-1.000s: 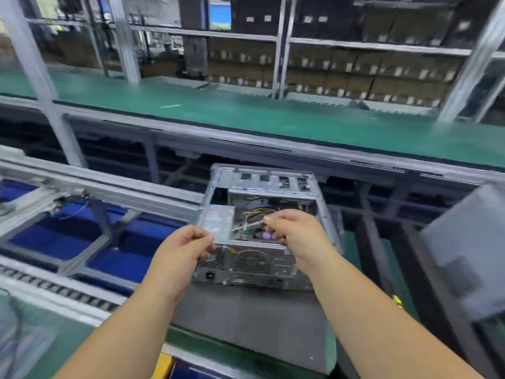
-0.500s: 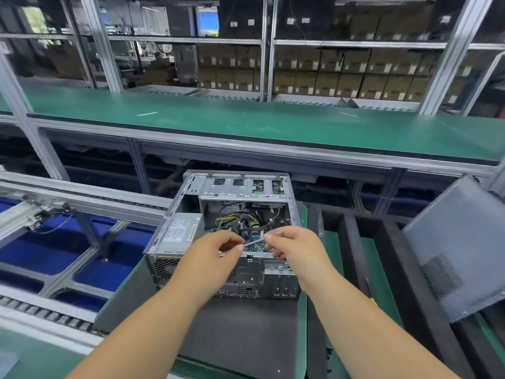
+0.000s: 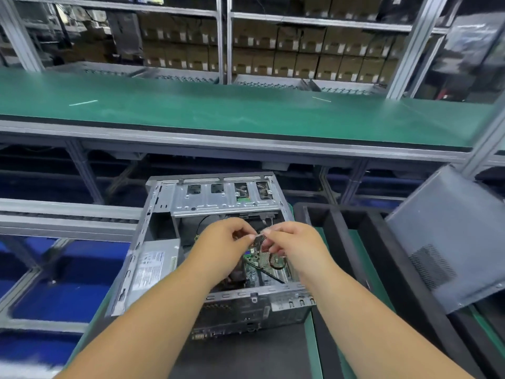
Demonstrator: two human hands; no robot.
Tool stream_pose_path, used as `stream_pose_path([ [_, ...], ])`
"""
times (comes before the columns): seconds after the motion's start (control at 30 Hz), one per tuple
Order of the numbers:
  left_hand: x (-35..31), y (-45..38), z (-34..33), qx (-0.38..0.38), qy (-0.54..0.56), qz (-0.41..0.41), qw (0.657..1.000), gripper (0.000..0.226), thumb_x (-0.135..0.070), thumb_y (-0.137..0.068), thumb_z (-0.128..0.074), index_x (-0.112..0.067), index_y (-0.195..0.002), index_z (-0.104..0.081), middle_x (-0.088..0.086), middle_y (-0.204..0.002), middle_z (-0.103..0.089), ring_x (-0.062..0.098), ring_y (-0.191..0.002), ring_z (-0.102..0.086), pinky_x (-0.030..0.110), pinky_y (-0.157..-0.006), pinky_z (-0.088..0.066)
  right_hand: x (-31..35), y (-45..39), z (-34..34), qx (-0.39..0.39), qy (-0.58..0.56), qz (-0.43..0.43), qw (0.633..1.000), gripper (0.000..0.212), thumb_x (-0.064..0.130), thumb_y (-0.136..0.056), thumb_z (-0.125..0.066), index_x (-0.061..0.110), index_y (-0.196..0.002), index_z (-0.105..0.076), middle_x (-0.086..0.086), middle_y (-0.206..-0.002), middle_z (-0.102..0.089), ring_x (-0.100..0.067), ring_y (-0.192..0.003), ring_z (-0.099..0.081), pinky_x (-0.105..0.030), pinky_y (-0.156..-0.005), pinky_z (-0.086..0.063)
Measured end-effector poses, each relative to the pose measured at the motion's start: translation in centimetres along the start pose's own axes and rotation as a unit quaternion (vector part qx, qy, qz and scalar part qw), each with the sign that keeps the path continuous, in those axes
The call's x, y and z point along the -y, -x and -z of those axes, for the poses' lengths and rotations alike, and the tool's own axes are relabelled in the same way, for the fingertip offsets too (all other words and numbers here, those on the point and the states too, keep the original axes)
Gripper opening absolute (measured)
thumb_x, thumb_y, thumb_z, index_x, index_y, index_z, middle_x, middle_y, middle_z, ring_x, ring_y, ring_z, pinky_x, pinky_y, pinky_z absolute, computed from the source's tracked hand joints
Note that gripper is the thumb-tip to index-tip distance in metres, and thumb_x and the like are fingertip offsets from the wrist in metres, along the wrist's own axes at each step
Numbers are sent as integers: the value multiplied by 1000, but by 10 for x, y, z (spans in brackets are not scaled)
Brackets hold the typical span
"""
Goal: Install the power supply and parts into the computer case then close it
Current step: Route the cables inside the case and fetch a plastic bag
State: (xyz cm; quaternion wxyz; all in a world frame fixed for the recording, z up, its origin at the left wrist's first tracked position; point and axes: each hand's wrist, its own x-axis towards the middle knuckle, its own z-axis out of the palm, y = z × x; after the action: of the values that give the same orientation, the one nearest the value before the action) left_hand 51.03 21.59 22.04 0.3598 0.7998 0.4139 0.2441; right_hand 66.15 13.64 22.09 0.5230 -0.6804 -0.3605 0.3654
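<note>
An open grey computer case [image 3: 153,214] lies on a dark mat with its side off. The silver power supply [image 3: 154,265] with a white label sits inside at the left. The green motherboard [image 3: 255,269] shows at the right under my hands. My left hand [image 3: 221,247] and my right hand [image 3: 293,243] meet above the board, and both pinch a small cable connector [image 3: 259,238] between their fingertips. What the connector joins to is hidden by my fingers.
The grey side panel [image 3: 448,236] leans on a black foam rack [image 3: 363,242] at the right. A green workbench [image 3: 246,113] runs across behind the case. Metal conveyor rails [image 3: 62,214] and blue bins [image 3: 68,291] lie at the left.
My view has swung right and closer, so the case sits more centred. Both hands have moved deeper over the motherboard and come together on the small connector.
</note>
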Motion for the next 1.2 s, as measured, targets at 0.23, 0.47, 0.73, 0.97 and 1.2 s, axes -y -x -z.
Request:
stream_pose_path([
  [0.23, 26, -52, 13, 49, -24, 7, 998, 16, -27, -90, -62, -38, -78, -65, -16, -76, -65, 3, -63, -55, 22, -55, -38, -5, -30, -17, -89, -21, -61, 994, 9, 15, -92, -63, 19, -93, -71, -3, -86, -75, -19, -85, -70, -34, -82, -56],
  [0.47, 41, -97, 7, 220, -138, 81, 962, 22, -9, -87, -60, -28, -89, -71, -3, -94, -70, 13, -67, -56, 23, -58, -46, -5, -41, -37, -94, 68, -138, 984, 62, 33, -93, -63, 19, -148, -38, -3, -143, -51, -13, -124, -34, -39, -96, -46],
  [0.73, 51, -123, -34, 246, 47, 231, 940, 28, -2, -96, -48, -6, -114, -69, 5, -78, -63, 14, -59, -49, 23, -55, -43, -19, -64, -47, -104, 97, -159, 977, 75, 31, -91, -63, 16, -155, -25, -5, -156, -35, -26, -133, -45, -34, -94, -43],
  [0.97, 61, -117, -58, 213, 219, 267, 914, 42, 6, -95, -40, -16, -108, -72, 6, -77, -65, 12, -53, -41, 19, -42, -29, -35, -68, -48, -107, 70, -170, 977, 84, 27, -86, -69, 16, -155, -23, -5, -157, -33, -26, -138, -40, -39, -106, -39],
  [1.2, 63, -118, -58, 225, 261, 229, 910, 35, 5, -91, -53, -23, -89, -75, 3, -77, -70, 9, -52, -50, 16, -41, -37, -40, -71, -46, -107, 24, -142, 984, 76, 22, -89, -68, 20, -153, -28, 0, -153, -38, -19, -132, -44, -30, -96, -35],
])
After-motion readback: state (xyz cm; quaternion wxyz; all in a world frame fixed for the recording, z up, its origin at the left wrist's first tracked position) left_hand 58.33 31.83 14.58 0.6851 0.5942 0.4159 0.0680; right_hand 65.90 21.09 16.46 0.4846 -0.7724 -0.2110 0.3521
